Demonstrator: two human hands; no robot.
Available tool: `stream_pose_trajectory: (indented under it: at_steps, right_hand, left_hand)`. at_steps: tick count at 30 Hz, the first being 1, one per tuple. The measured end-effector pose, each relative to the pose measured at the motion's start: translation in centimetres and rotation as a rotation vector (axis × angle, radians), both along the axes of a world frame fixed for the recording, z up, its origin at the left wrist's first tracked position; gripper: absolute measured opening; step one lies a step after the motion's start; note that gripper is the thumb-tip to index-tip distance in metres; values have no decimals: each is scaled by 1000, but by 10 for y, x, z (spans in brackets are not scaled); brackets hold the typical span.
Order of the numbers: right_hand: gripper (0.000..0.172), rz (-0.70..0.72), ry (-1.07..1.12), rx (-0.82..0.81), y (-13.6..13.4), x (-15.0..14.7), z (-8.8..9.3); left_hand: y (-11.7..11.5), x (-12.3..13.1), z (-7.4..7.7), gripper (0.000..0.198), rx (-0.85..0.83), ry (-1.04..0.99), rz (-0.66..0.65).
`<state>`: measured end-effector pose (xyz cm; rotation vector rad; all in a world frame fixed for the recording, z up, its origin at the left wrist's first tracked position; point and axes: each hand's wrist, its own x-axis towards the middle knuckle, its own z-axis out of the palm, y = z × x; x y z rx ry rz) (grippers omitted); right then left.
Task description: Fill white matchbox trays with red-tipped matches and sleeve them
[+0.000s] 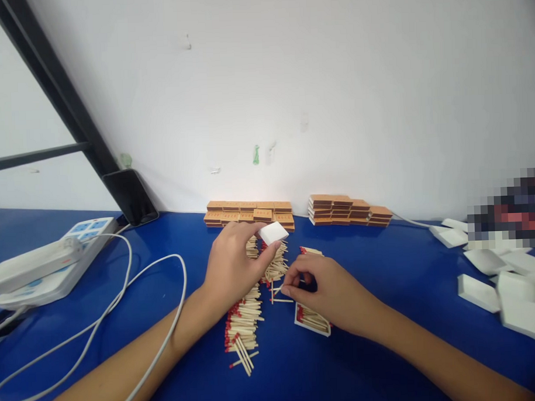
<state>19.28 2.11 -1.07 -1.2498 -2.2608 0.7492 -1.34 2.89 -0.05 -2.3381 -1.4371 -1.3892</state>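
Observation:
My left hand (pixel 234 263) is closed round an empty white matchbox tray (pixel 272 232), held tilted above a long pile of red-tipped matches (pixel 245 318) on the blue table. My right hand (pixel 325 292) pinches a few matches at the fingertips near the pile's middle. Under that hand lies another white tray (pixel 312 322) partly filled with matches, half hidden by the palm.
Two stacks of brown matchboxes (pixel 249 213) (pixel 349 209) stand against the white wall. Several empty white trays (pixel 502 274) lie at the right. A white power strip (pixel 50 261) and white cables (pixel 157 298) occupy the left, beside a dark phone (pixel 131 196) leaning on the wall.

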Motion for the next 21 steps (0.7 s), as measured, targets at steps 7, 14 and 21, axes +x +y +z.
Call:
stream_pose_trajectory:
  at_steps: [7, 14, 21]
  right_hand:
    - [3, 38, -48, 11, 10, 4, -1]
    - [8, 116, -110, -117, 13, 7, 4]
    - [16, 149, -177, 3, 6, 16, 15]
  left_hand:
    - [-1, 1, 1, 23, -7, 26, -8]
    - [-2, 1, 1, 24, -17, 28, -28]
    - [-1, 1, 2, 24, -13, 26, -34]
